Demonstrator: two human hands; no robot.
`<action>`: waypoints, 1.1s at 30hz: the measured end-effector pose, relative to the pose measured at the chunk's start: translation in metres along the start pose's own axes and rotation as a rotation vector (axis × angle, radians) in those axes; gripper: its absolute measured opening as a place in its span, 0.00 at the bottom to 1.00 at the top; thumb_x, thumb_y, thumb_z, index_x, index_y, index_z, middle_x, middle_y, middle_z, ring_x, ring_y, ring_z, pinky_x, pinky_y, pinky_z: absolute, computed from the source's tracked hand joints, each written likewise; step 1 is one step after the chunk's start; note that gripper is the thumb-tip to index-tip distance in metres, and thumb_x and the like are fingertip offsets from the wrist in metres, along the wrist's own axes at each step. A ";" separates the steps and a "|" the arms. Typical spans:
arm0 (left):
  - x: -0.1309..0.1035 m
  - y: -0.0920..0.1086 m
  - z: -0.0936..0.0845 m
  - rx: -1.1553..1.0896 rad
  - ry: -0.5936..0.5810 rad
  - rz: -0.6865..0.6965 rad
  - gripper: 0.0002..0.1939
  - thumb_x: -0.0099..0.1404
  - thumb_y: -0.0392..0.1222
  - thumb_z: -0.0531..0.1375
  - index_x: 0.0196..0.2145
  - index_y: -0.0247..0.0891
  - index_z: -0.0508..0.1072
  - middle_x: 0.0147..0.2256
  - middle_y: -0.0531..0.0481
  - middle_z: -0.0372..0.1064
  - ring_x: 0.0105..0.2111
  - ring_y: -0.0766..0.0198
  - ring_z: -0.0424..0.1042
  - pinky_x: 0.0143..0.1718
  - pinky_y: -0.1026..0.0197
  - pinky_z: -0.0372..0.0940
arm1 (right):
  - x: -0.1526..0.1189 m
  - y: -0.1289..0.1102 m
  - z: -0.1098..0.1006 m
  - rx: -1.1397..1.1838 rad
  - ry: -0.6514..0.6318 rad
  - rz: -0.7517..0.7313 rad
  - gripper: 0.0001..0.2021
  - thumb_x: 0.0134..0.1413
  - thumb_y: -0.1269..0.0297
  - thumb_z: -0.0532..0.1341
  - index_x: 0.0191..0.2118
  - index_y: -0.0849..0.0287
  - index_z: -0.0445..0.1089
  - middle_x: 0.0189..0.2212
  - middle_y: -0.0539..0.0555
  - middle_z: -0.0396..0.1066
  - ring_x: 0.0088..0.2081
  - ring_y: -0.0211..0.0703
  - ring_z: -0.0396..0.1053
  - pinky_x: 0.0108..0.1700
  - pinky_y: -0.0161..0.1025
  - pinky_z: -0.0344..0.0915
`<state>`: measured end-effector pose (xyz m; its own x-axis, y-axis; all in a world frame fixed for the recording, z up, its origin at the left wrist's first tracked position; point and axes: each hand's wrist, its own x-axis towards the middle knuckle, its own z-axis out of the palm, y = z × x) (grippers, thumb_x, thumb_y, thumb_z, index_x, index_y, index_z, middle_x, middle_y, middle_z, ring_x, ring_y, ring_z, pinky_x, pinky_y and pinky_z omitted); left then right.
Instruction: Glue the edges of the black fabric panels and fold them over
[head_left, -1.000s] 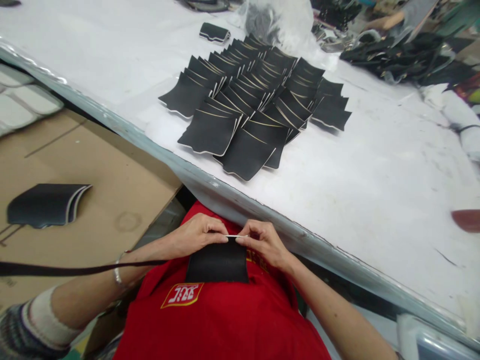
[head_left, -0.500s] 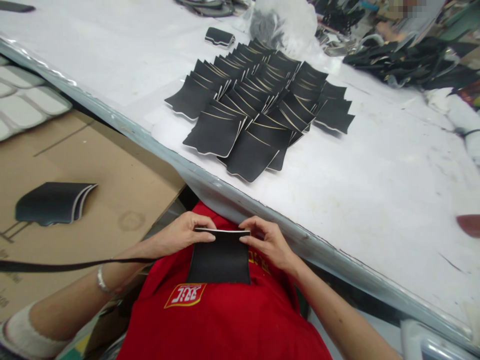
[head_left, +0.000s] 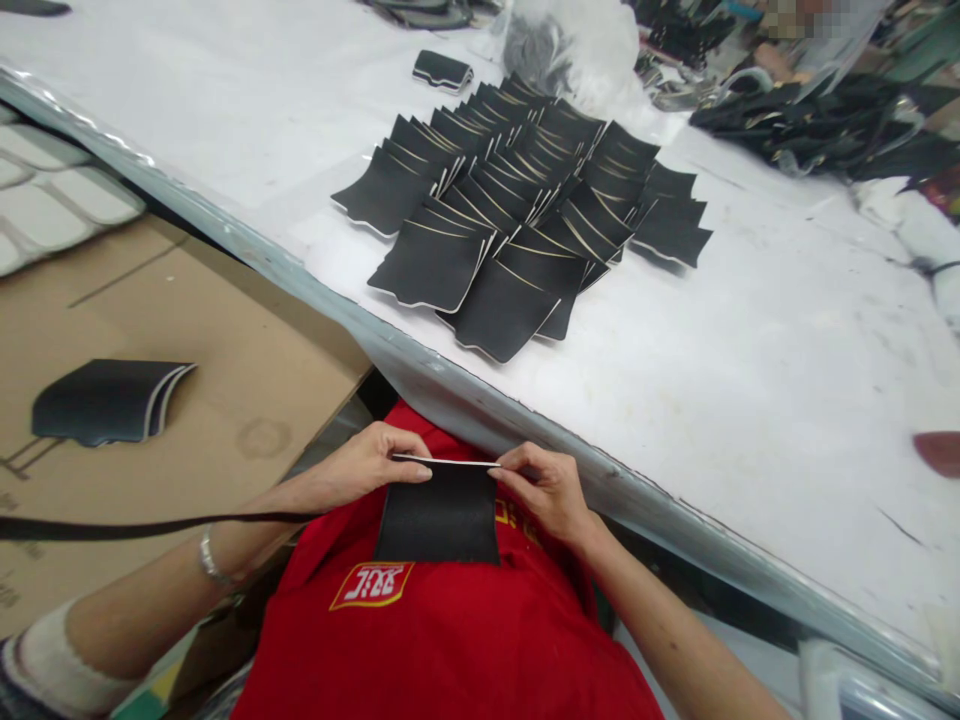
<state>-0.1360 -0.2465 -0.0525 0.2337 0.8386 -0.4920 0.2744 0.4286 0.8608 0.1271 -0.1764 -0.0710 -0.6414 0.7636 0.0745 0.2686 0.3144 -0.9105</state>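
A black leather piece [head_left: 439, 515] with a pale edge along its top lies against the red apron [head_left: 450, 640] over my lap. My left hand [head_left: 375, 465] pinches its upper left corner, thumb on the near face and fingers behind. At the upper right corner, my right hand [head_left: 544, 485] grips the pale edge between thumb and forefinger. On the table ahead, several similar black pieces [head_left: 427, 255] overlap in a fanned heap. One folded black piece [head_left: 101, 400] rests on the cardboard at the left.
The white-covered table [head_left: 750, 400] has its edge just beyond my hands. A small folded black piece [head_left: 442, 72] sits behind the heap, near a clear plastic bag [head_left: 570, 50]. Black straps and material [head_left: 817, 125] are piled at the back right. White pads [head_left: 67, 205] lie on the cardboard [head_left: 225, 320].
My right hand has slid slightly outward to the corner of the leather piece, its fingers now more tightly pinched. The left hand keeps its hold.
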 end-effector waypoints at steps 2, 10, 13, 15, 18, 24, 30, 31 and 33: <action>-0.001 0.000 -0.001 0.008 0.008 0.016 0.14 0.58 0.49 0.64 0.32 0.34 0.77 0.29 0.51 0.73 0.31 0.64 0.69 0.32 0.66 0.64 | 0.000 -0.003 -0.002 0.032 0.109 0.048 0.10 0.57 0.59 0.65 0.27 0.57 0.71 0.26 0.51 0.75 0.28 0.41 0.72 0.32 0.36 0.67; -0.007 0.012 0.002 0.014 0.034 0.031 0.12 0.58 0.47 0.63 0.31 0.33 0.76 0.29 0.52 0.73 0.31 0.64 0.70 0.32 0.66 0.63 | 0.008 -0.026 -0.003 0.334 0.326 0.225 0.20 0.62 0.51 0.59 0.22 0.56 0.62 0.14 0.47 0.66 0.17 0.35 0.62 0.24 0.34 0.61; -0.009 0.019 0.004 0.034 0.053 0.045 0.11 0.58 0.45 0.63 0.32 0.33 0.76 0.29 0.52 0.72 0.31 0.65 0.69 0.32 0.67 0.62 | 0.016 -0.033 -0.003 0.213 0.320 0.122 0.21 0.68 0.54 0.50 0.25 0.56 0.64 0.16 0.48 0.66 0.20 0.36 0.64 0.29 0.35 0.63; -0.009 0.024 0.006 0.058 0.070 0.054 0.10 0.58 0.44 0.63 0.32 0.33 0.76 0.28 0.52 0.72 0.31 0.65 0.69 0.32 0.67 0.62 | 0.023 -0.037 -0.001 0.154 0.195 0.018 0.11 0.67 0.57 0.52 0.39 0.56 0.68 0.28 0.51 0.73 0.32 0.40 0.71 0.39 0.38 0.66; -0.010 0.027 0.007 0.063 0.085 0.083 0.10 0.58 0.44 0.63 0.32 0.33 0.76 0.29 0.52 0.72 0.32 0.64 0.69 0.33 0.66 0.61 | 0.033 -0.044 0.008 0.078 -0.120 -0.091 0.19 0.62 0.62 0.59 0.57 0.53 0.58 0.47 0.55 0.72 0.49 0.45 0.69 0.53 0.44 0.64; -0.018 0.017 0.001 -0.024 0.086 0.139 0.12 0.58 0.43 0.63 0.38 0.34 0.75 0.34 0.52 0.72 0.35 0.63 0.69 0.37 0.65 0.63 | 0.039 -0.045 0.028 0.041 -0.302 -0.040 0.26 0.57 0.74 0.58 0.60 0.52 0.53 0.38 0.50 0.73 0.39 0.42 0.71 0.45 0.41 0.66; -0.028 0.013 -0.005 -0.003 0.162 0.057 0.10 0.60 0.44 0.62 0.36 0.34 0.75 0.28 0.54 0.71 0.29 0.67 0.68 0.32 0.66 0.61 | 0.039 -0.043 0.032 0.004 -0.296 -0.022 0.26 0.56 0.75 0.58 0.59 0.53 0.54 0.37 0.50 0.73 0.38 0.42 0.71 0.44 0.41 0.64; -0.028 0.014 -0.005 0.025 0.173 0.048 0.10 0.61 0.44 0.61 0.34 0.34 0.76 0.26 0.54 0.70 0.28 0.67 0.67 0.32 0.66 0.60 | 0.040 -0.045 0.033 -0.013 -0.302 -0.019 0.26 0.56 0.75 0.58 0.59 0.53 0.54 0.38 0.51 0.73 0.39 0.43 0.71 0.44 0.41 0.64; -0.027 0.015 -0.005 0.084 0.189 0.037 0.10 0.62 0.44 0.60 0.31 0.34 0.75 0.24 0.54 0.69 0.27 0.67 0.67 0.30 0.67 0.59 | 0.043 -0.048 0.033 -0.056 -0.313 -0.018 0.27 0.56 0.75 0.59 0.59 0.52 0.54 0.40 0.51 0.73 0.40 0.44 0.71 0.45 0.42 0.64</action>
<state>-0.1424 -0.2615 -0.0256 0.0682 0.9046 -0.4208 0.3480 0.3737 0.8598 0.0629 -0.1777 -0.0380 -0.8340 0.5499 -0.0458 0.2885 0.3637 -0.8857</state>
